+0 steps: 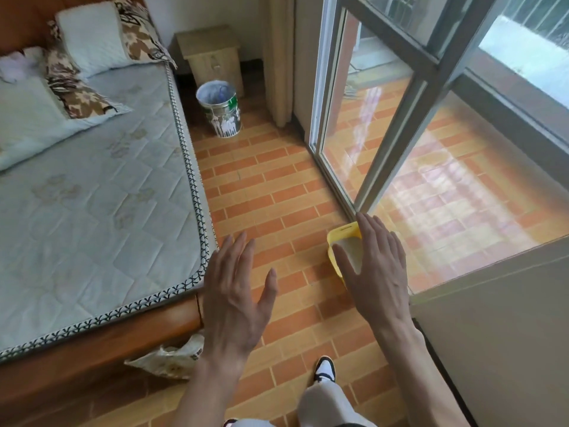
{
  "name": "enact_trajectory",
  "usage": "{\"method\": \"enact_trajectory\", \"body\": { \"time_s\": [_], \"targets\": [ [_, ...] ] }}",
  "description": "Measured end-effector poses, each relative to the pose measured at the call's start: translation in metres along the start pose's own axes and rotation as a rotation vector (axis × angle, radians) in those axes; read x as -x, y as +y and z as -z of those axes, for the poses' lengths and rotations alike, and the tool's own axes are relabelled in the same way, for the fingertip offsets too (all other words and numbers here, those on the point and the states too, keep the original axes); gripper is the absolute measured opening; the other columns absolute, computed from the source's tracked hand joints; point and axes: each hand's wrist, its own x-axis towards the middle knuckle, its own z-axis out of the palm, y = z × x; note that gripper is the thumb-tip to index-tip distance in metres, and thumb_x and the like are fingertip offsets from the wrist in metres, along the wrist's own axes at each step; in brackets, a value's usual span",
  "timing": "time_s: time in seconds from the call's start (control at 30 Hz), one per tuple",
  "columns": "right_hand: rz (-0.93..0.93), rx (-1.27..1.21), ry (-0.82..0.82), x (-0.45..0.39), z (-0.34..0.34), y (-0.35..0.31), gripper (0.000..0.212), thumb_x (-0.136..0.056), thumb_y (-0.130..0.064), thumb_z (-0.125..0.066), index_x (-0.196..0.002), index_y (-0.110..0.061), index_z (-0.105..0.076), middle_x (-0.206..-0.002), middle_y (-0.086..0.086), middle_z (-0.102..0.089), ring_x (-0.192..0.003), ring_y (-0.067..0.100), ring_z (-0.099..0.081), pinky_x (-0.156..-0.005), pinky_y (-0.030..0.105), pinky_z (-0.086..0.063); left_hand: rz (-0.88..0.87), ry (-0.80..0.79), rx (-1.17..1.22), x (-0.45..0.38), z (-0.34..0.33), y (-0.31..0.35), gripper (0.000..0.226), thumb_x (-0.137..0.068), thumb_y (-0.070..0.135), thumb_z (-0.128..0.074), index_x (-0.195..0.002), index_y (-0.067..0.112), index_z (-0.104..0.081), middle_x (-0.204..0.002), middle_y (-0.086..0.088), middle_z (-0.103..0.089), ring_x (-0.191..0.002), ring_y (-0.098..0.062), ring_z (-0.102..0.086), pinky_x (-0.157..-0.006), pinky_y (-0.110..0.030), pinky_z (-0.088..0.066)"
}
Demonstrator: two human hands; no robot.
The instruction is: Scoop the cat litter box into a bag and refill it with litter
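A yellow litter box (338, 238) with pale litter inside sits on the tiled floor beside the sliding glass door; my right hand hides most of it. My right hand (374, 269) hovers above it, fingers straight and spread, holding nothing. Over the bare tiles to the left of the box, my left hand (237, 294) is stretched out flat and spread, also holding nothing. A crumpled pale bag (169, 360) lies on the floor against the bed's foot, under my left forearm.
A bed with a mattress (92, 192) fills the left. A lined waste bin (220, 107) and a small nightstand (209, 53) stand at the far end. The sliding glass door (369, 124) and a low wall (492, 334) bound the right. My shoe (324, 369) is on the tiles.
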Motion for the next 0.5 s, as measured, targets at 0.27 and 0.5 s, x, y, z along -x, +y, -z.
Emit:
{"method": "enact_trajectory", "body": {
  "time_s": [0.27,0.5],
  "targets": [
    [-0.022,-0.054,-0.033,-0.034,-0.013,0.007,0.069,-0.100,-0.057,-0.044,-0.157,-0.019,-0.032,-0.160,0.005,-0.038,-0.150,0.022,-0.030,-0.125,0.044,-0.020,-0.016,-0.023,0.019,-0.037,-0.024,0.010,0.054,-0.101,0.044,-0.051,-0.142,0.010,-0.056,-0.152,-0.007,-0.051,-0.147,-0.024,-0.039,-0.116,-0.050,-0.037],
    [-0.015,-0.012,-0.026,-0.055,-0.031,0.002,0.067,-0.099,-0.053,-0.047,-0.155,-0.018,-0.035,-0.159,0.004,-0.041,-0.149,0.021,-0.034,-0.124,0.044,-0.022,-0.039,-0.054,0.072,-0.075,-0.048,-0.018,0.052,-0.101,0.042,-0.052,-0.143,0.012,-0.054,-0.153,-0.005,-0.050,-0.148,-0.021,-0.038,-0.116,-0.049,-0.038]
  ]
}}
